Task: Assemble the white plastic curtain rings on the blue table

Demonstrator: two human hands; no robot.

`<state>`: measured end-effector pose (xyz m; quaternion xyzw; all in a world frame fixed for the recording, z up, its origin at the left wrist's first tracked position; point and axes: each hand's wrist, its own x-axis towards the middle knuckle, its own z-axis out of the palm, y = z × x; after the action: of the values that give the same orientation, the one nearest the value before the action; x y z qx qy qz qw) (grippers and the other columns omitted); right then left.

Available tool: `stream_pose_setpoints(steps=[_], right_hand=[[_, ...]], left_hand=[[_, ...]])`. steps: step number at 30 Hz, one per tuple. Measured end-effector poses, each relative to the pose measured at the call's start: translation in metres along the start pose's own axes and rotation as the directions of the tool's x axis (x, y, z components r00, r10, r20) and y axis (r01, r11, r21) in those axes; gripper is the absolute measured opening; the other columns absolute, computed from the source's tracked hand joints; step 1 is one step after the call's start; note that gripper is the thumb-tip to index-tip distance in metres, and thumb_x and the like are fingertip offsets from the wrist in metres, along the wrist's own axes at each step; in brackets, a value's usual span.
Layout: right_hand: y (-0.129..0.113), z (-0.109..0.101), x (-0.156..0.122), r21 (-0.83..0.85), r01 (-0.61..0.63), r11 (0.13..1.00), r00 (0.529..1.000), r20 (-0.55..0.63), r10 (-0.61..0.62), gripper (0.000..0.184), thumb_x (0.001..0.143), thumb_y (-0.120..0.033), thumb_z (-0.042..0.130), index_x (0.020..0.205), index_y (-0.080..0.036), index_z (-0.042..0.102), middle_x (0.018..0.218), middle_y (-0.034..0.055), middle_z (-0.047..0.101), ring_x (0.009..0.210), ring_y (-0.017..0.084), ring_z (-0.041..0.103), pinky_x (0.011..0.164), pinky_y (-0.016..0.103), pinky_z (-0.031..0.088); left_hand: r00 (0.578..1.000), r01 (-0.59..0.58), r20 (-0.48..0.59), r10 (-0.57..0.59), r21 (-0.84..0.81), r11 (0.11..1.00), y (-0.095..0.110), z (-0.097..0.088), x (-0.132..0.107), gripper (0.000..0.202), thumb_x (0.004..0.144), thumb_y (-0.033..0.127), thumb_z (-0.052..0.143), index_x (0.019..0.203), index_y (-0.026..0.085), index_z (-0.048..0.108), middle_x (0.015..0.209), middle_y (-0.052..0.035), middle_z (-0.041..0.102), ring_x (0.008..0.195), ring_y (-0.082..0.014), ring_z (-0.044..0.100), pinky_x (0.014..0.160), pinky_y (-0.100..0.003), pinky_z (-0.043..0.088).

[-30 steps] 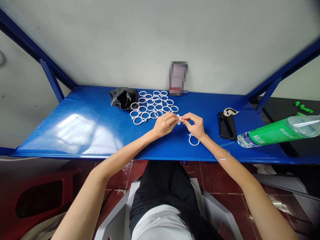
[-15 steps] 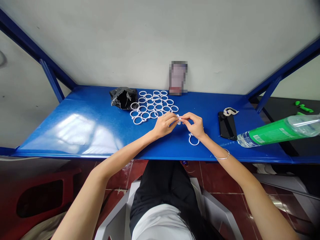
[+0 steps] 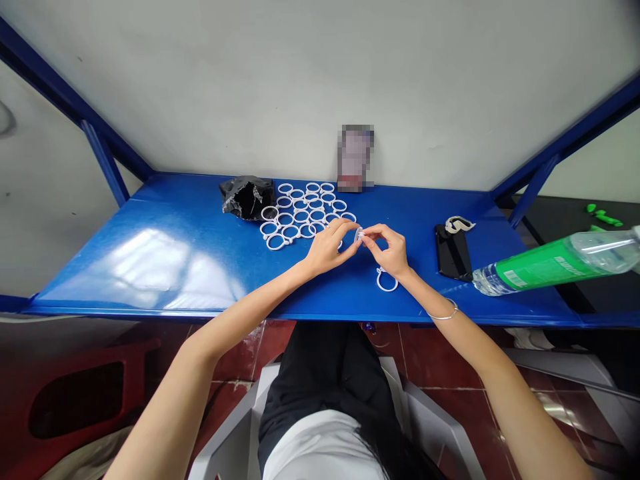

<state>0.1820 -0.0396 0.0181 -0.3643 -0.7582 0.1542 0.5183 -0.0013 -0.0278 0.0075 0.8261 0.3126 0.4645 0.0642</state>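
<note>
My left hand (image 3: 327,250) and my right hand (image 3: 389,250) meet over the blue table (image 3: 175,220). Between their fingertips is a small white plastic ring (image 3: 359,234), seen nearly edge-on and partly hidden. The right thumb and forefinger pinch it, while the left thumb and fingers close on its other side. Just below my right hand lies one loose white ring with a small eyelet (image 3: 387,281). Several more white rings (image 3: 301,216) lie in a cluster beyond my left hand, some overlapping.
An open black plastic bag (image 3: 245,198) sits left of the cluster. To the right are a black phone (image 3: 453,257), a cream-coloured curled item (image 3: 459,225) and a large green-labelled bottle (image 3: 550,263). A pixelated upright object (image 3: 355,159) leans on the wall.
The white ring has turned between my fingertips and shows more of its edge. My left fingers are straighter and a little further apart. Both hands stay in nearly the same place.
</note>
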Motion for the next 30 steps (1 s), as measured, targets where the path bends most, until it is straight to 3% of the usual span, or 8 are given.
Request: stream_pose_setpoints(steps=[3,7,14,23,30], right_hand=[[0.0003,-0.0002,0.0008,0.004,0.022,1.000,0.999,-0.037,-0.022,0.013,0.091,-0.035,0.064,0.091,-0.022,0.067,0.084,0.0029,0.075,0.067,0.015,0.070,0.064,0.027,0.060],[0.0009,-0.0008,0.0010,0.017,0.012,1.000,1.000,-0.015,-0.012,0.015,0.091,-0.037,0.064,0.093,-0.022,0.067,0.086,0.0033,0.075,0.068,0.016,0.071,0.066,0.029,0.062],[-0.0012,-0.0029,0.0009,-0.028,0.035,0.999,0.999,0.008,-0.035,0.011,0.092,-0.032,0.061,0.094,-0.022,0.066,0.087,0.0033,0.074,0.069,0.015,0.070,0.066,0.029,0.061],[-0.0006,-0.0038,-0.0008,-0.072,0.117,0.991,0.993,0.028,-0.115,0.010,0.089,-0.023,0.063,0.099,-0.023,0.065,0.088,0.0026,0.071,0.069,0.015,0.067,0.063,0.029,0.058],[-0.0031,-0.0047,0.0001,-0.098,0.115,0.989,0.993,0.035,-0.112,0.007,0.092,-0.028,0.062,0.096,-0.024,0.065,0.087,0.0031,0.071,0.069,0.016,0.065,0.062,0.030,0.056]], left_hand=[[0.997,0.052,0.055,-0.048,-0.059,0.997,-0.0009,0.0002,-0.0006,0.044,0.093,0.038,0.058,0.130,0.017,0.050,0.126,-0.0146,0.061,0.118,-0.0231,0.058,0.085,-0.032,0.056],[0.987,0.091,0.145,-0.070,-0.143,0.986,-0.0050,0.0014,-0.0010,0.051,0.096,0.039,0.055,0.141,0.019,0.042,0.135,-0.0161,0.057,0.121,-0.0235,0.058,0.084,-0.031,0.057],[0.990,0.019,0.138,0.004,-0.162,0.987,-0.0069,0.0009,0.0008,0.043,0.097,0.037,0.054,0.136,0.019,0.048,0.127,-0.0155,0.060,0.117,-0.0239,0.060,0.091,-0.037,0.055],[0.993,-0.032,0.114,0.041,-0.083,0.996,-0.0031,-0.0023,0.0021,0.037,0.097,0.034,0.052,0.130,0.018,0.052,0.120,-0.0139,0.060,0.109,-0.0216,0.062,0.087,-0.034,0.056],[0.996,-0.051,0.078,0.052,-0.004,0.999,-0.0036,-0.0010,0.0009,0.035,0.096,0.033,0.052,0.127,0.017,0.054,0.115,-0.0133,0.061,0.105,-0.0210,0.063,0.084,-0.033,0.056]])
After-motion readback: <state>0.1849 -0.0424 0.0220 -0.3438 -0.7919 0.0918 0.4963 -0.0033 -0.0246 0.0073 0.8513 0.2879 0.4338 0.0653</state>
